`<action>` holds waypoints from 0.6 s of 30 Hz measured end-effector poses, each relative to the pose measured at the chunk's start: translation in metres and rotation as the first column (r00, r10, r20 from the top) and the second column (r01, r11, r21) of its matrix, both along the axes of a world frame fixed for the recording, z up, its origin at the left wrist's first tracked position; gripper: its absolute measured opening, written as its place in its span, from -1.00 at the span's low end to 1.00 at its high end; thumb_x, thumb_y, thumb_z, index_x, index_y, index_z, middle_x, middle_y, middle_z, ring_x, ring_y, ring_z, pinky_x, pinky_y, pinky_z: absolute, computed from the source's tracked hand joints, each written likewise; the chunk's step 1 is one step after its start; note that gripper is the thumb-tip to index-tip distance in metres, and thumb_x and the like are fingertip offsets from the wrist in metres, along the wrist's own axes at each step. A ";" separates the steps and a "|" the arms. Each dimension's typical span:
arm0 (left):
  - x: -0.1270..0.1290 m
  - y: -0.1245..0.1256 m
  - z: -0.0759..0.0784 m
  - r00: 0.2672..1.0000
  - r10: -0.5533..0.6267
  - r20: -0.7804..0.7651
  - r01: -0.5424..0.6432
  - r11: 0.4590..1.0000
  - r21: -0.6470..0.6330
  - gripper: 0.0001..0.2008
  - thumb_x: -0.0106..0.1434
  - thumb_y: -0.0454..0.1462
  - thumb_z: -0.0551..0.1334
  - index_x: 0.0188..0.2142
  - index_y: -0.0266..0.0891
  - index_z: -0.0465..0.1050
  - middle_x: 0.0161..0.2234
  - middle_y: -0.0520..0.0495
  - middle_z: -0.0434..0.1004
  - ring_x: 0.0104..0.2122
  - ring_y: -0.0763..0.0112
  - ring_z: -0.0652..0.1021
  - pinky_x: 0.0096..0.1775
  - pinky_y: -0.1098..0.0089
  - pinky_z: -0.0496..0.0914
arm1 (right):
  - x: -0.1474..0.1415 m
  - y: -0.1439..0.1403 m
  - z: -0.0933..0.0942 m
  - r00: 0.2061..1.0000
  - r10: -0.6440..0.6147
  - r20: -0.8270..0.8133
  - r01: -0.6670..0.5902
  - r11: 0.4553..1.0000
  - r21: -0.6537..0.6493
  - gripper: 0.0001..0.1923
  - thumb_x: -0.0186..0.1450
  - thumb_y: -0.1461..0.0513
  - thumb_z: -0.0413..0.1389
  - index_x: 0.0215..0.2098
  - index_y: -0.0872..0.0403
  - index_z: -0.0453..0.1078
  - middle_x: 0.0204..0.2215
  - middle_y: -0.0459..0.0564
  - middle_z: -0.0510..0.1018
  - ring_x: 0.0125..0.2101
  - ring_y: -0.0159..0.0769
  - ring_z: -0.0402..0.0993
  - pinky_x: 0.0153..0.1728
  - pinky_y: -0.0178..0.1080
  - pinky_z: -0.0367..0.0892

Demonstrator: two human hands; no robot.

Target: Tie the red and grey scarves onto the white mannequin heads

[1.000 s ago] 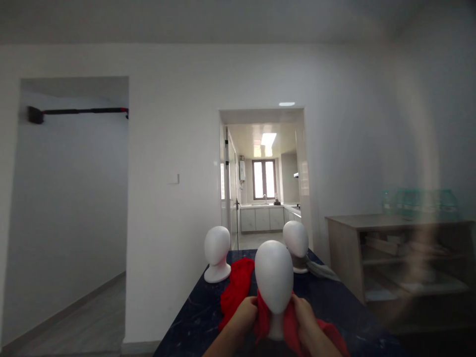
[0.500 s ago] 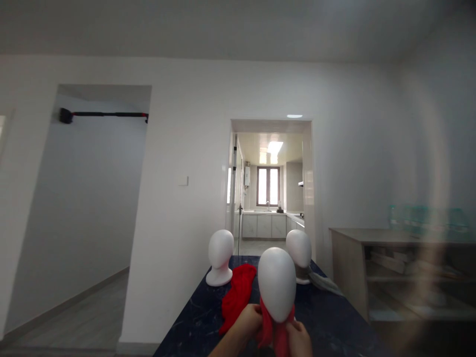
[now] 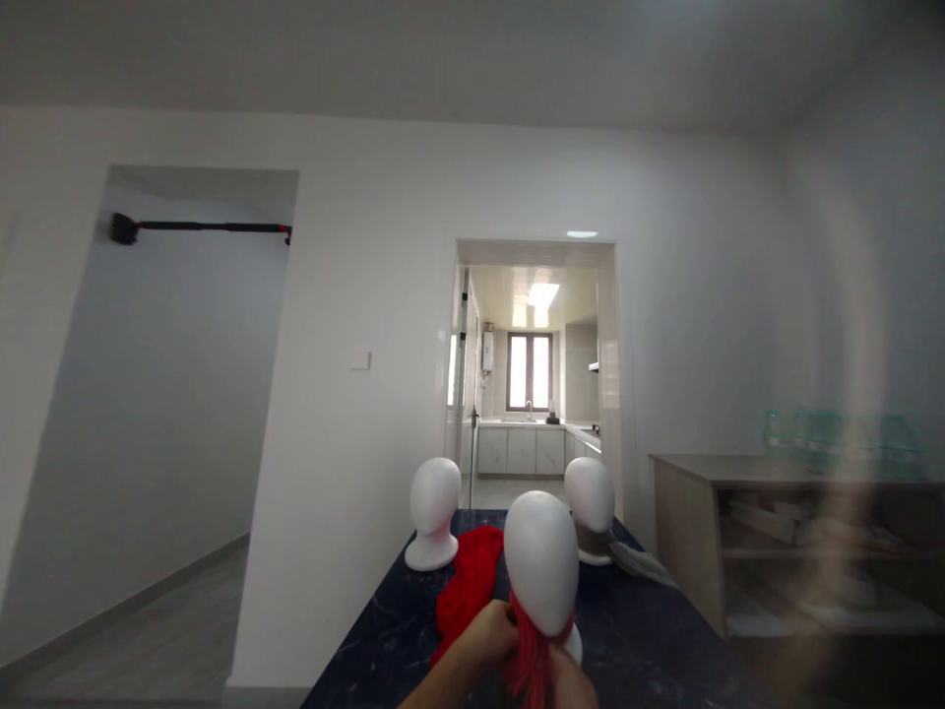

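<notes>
A white foam mannequin head (image 3: 541,559) stands on the dark blue table (image 3: 650,640) right in front of me. A red scarf (image 3: 530,662) is gathered under its chin. My left hand (image 3: 483,635) grips the scarf at the left of the neck. My right hand (image 3: 572,684) holds the scarf low at the frame's bottom edge, mostly cut off. A second heap of red cloth (image 3: 467,581) lies on the table just behind my left hand.
Two more white mannequin heads (image 3: 433,507) (image 3: 589,497) stand at the table's far end, a grey cloth (image 3: 635,561) beside the right one. A wooden shelf unit (image 3: 797,532) is to the right. A doorway (image 3: 535,394) opens to a kitchen ahead.
My hands have drawn together under the chin, bunching the red scarf into a narrow strand. My right hand has dropped lower in the frame. The view shifted slightly.
</notes>
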State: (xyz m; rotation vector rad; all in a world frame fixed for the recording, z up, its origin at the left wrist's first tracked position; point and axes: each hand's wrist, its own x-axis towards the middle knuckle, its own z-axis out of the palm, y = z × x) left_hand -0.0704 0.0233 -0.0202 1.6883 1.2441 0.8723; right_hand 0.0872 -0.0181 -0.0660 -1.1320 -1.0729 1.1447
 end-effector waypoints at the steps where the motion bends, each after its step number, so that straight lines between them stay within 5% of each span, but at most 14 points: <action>1: 0.000 -0.001 0.002 1.000 -0.002 -0.016 0.003 1.000 0.005 -0.90 -0.13 -0.29 0.49 -0.57 -0.23 0.64 -0.60 0.02 0.52 -0.49 0.29 0.51 -0.41 0.34 0.35 | -0.004 -0.002 0.002 1.000 -0.021 0.000 0.021 1.000 0.006 -0.70 -0.22 -0.05 0.41 -0.57 -0.15 0.53 -0.38 0.00 0.74 0.07 0.36 0.60 -0.10 0.10 0.56; 11: -0.001 -0.012 0.011 0.998 -0.045 -0.044 0.046 0.999 0.020 -0.85 -0.09 -0.34 0.43 -0.43 -0.31 0.68 -0.45 -0.09 0.64 -0.44 0.31 0.54 -0.42 0.38 0.39 | -0.033 -0.012 0.011 0.993 -0.074 -0.088 0.078 0.996 0.042 -0.50 -0.15 -0.19 0.37 -0.44 -0.02 0.62 -0.35 0.11 0.75 0.03 0.29 0.61 -0.06 0.01 0.55; 18: -0.002 -0.016 0.014 0.989 -0.144 -0.037 0.146 0.987 0.069 -0.80 -0.07 -0.40 0.37 -0.38 -0.18 0.65 -0.41 -0.02 0.67 -0.15 0.11 0.61 -0.03 0.25 0.49 | -0.038 -0.007 0.001 0.972 0.020 -0.234 0.008 0.993 0.119 -0.48 -0.08 -0.15 0.36 -0.29 0.01 0.63 -0.25 0.11 0.76 -0.08 0.19 0.67 -0.07 0.00 0.55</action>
